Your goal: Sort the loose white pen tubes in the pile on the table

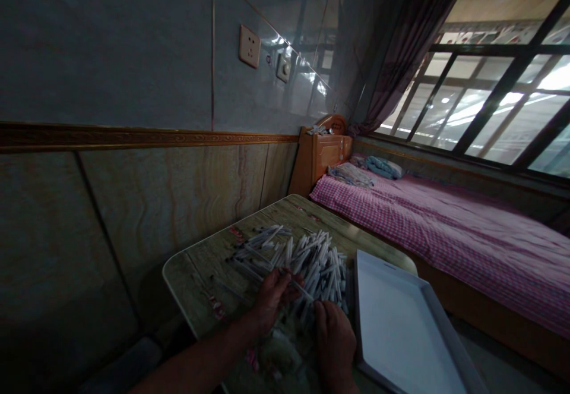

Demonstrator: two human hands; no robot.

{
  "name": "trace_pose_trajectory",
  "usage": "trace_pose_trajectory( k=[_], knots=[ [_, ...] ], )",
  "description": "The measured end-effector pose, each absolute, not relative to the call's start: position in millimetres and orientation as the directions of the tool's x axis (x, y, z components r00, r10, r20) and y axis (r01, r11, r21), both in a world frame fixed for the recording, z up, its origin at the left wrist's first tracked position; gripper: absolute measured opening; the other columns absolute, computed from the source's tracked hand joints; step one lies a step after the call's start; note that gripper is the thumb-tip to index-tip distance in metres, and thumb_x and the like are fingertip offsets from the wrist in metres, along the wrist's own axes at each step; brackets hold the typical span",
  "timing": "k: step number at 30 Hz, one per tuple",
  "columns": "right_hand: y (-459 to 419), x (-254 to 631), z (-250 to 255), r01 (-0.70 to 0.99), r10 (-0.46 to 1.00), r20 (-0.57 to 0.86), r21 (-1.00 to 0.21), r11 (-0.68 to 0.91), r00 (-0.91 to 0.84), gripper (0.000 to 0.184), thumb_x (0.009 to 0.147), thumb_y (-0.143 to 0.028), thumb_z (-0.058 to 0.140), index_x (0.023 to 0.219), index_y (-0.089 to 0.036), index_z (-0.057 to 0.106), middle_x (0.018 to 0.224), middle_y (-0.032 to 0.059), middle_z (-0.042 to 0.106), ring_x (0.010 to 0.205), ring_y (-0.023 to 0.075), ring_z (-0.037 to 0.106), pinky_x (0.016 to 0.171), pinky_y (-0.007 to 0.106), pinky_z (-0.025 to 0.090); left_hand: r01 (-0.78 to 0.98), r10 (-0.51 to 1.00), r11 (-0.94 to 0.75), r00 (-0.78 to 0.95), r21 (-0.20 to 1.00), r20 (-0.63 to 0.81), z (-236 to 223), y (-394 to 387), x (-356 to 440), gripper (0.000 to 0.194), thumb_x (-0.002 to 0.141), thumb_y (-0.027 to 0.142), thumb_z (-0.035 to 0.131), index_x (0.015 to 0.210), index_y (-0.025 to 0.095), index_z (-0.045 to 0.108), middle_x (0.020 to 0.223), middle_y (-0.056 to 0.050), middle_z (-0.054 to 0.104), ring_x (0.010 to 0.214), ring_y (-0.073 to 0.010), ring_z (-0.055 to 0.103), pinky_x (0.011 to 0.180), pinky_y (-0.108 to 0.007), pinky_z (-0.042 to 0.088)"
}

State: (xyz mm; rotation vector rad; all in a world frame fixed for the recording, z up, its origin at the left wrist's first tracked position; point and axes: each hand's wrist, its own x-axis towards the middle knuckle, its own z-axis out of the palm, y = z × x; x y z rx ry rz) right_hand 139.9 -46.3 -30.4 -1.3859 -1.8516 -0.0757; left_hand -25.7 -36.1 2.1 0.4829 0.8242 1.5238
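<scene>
A heap of several thin white-and-grey sticks lies on a small table with a worn printed top. My left hand rests at the near edge of the heap, its fingers curled around one stick. My right hand lies knuckles up just right of it, fingers bent down onto the near sticks; what it grips is hidden.
A white rectangular tray sits on the table's right side. Beyond it runs a bed with a pink checked sheet and a wooden headboard. A tiled wall stands to the left, a barred window to the right.
</scene>
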Motion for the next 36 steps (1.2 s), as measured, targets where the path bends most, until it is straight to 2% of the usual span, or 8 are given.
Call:
trace_pose_trajectory(
  k=[4,11,15,18,23,26,31,36],
  knots=[
    [-45.5,142.3,-27.8,0.769,0.766,0.64,-0.462,0.442,-0.056,0.057,0.101,-0.06,0.03,0.072,-0.024,0.064,0.072,0.002,0.066,0.069,0.0165,0.062,0.067,0.027,0.041,-0.658,0.968,0.017,-0.178,0.753,-0.178,0.8,-35.8,-22.8,0.051,0.052,0.05,0.089,0.079,0.019,0.06,0.08,-0.005,0.078,0.077,-0.0227,0.075,0.065,-0.03,0.06],
    [-44.8,143.1,-24.3,0.667,0.77,0.638,-0.559,0.492,-0.033,0.044,0.1,-0.056,0.04,0.094,-0.023,0.069,0.087,0.003,0.071,0.081,0.017,0.066,0.075,0.026,0.048,-0.674,0.957,-0.004,-0.217,0.738,-0.193,-2.0,-32.5,-20.7,0.053,0.05,0.05,0.09,0.08,0.018,0.06,0.077,-0.004,0.077,0.076,-0.0222,0.075,0.063,-0.028,0.059],
    [-44.9,142.5,-26.3,0.725,0.798,0.602,-0.544,0.422,-0.013,0.053,0.102,-0.054,0.028,0.085,-0.024,0.068,0.083,0.0041,0.07,0.077,0.0185,0.065,0.072,0.029,0.047,-0.671,0.96,-0.001,-0.208,0.741,-0.187,-2.0,-33.1,-21.2,0.051,0.051,0.05,0.09,0.079,0.019,0.061,0.078,-0.004,0.077,0.076,-0.0217,0.075,0.063,-0.028,0.059],
    [-44.4,142.8,-27.6,0.733,0.807,0.591,-0.547,0.405,-0.005,0.056,0.101,-0.057,0.029,0.077,-0.024,0.066,0.077,0.004,0.068,0.072,0.019,0.064,0.069,0.03,0.046,-0.667,0.962,0.004,-0.201,0.745,-0.185,-3.5,-31.9,-21.5,0.051,0.051,0.05,0.09,0.079,0.019,0.06,0.078,-0.005,0.078,0.075,-0.0215,0.075,0.063,-0.028,0.059],
    [-42.8,143.8,-28.0,0.648,0.796,0.605,-0.594,0.476,-0.03,0.043,0.1,-0.054,0.039,0.095,-0.023,0.069,0.091,0.0048,0.071,0.085,0.0191,0.066,0.077,0.029,0.05,-0.68,0.961,-0.009,-0.208,0.733,-0.182,-4.9,-30.6,-21.4,0.053,0.051,0.05,0.09,0.08,0.019,0.06,0.078,-0.005,0.078,0.074,-0.0213,0.075,0.065,-0.03,0.059],
    [-42.9,143.3,-28.8,0.655,0.799,0.602,-0.604,0.453,0.003,0.043,0.1,-0.053,0.039,0.103,-0.023,0.068,0.099,0.0056,0.072,0.091,0.0197,0.066,0.082,0.03,0.05,-0.67,0.959,-0.011,-0.218,0.742,-0.182,-2.0,-32.8,-21.2,0.052,0.051,0.05,0.09,0.08,0.019,0.059,0.078,-0.005,0.077,0.076,-0.0221,0.075,0.067,-0.03,0.059],
    [-42.9,142.6,-29.9,0.716,0.808,0.589,-0.573,0.398,0.022,0.052,0.101,-0.055,0.03,0.084,-0.024,0.068,0.086,0.0058,0.071,0.08,0.02,0.066,0.073,0.031,0.049,-0.651,0.96,-0.01,-0.219,0.759,-0.174,-1.1,-33.9,-21.2,0.051,0.051,0.049,0.09,0.08,0.019,0.06,0.079,-0.005,0.078,0.077,-0.0234,0.075,0.068,-0.032,0.059],
    [-42.8,141.5,-28.3,0.658,0.772,0.635,-0.591,0.466,0.023,0.042,0.099,-0.055,0.04,0.096,-0.024,0.069,0.092,0.0048,0.071,0.086,0.0192,0.067,0.078,0.029,0.051,-0.649,0.957,-0.013,-0.228,0.761,-0.178,-8.0,-30.2,-22.7,0.051,0.051,0.05,0.09,0.081,0.019,0.06,0.08,-0.006,0.078,0.078,-0.0241,0.075,0.069,-0.033,0.059]
  ],
)
